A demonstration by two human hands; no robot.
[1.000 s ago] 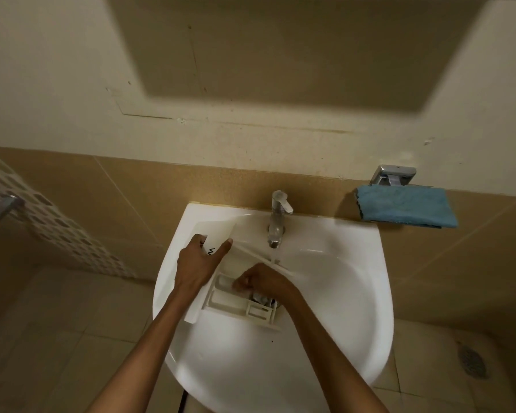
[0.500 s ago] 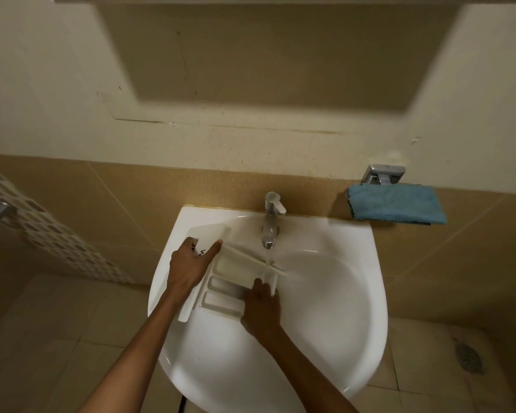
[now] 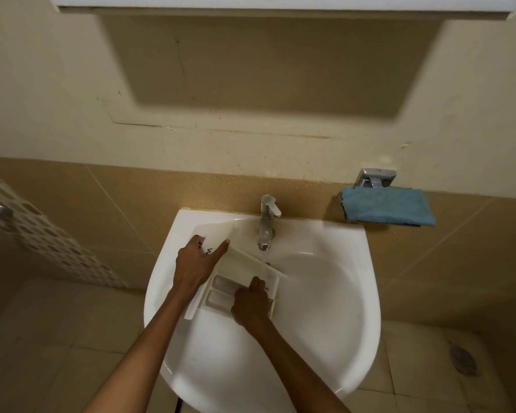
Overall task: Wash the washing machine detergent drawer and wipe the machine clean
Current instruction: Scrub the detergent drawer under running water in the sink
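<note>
The white detergent drawer [image 3: 225, 286] lies across the left side of the white sink [image 3: 325, 308], its far end under the running tap [image 3: 267, 223]. My left hand [image 3: 195, 265] grips the drawer's front panel at the sink's left rim, thumb stretched over it. My right hand [image 3: 252, 304] lies on the drawer's near compartments, fingers bent down into them; whether it holds anything is hidden. Water falls from the tap onto the drawer's far edge.
A folded blue cloth [image 3: 388, 207] lies on a chrome wall holder [image 3: 374, 177] to the right of the sink. A white cabinet edge [image 3: 280, 4] hangs overhead. Tiled floor with a drain [image 3: 462, 359] is at the lower right. A patterned tile wall [image 3: 42, 236] stands at left.
My right hand has drawn back from the middle of the drawer to its near right compartments. The left hand has kept its hold on the front panel. The view has tilted slightly.
</note>
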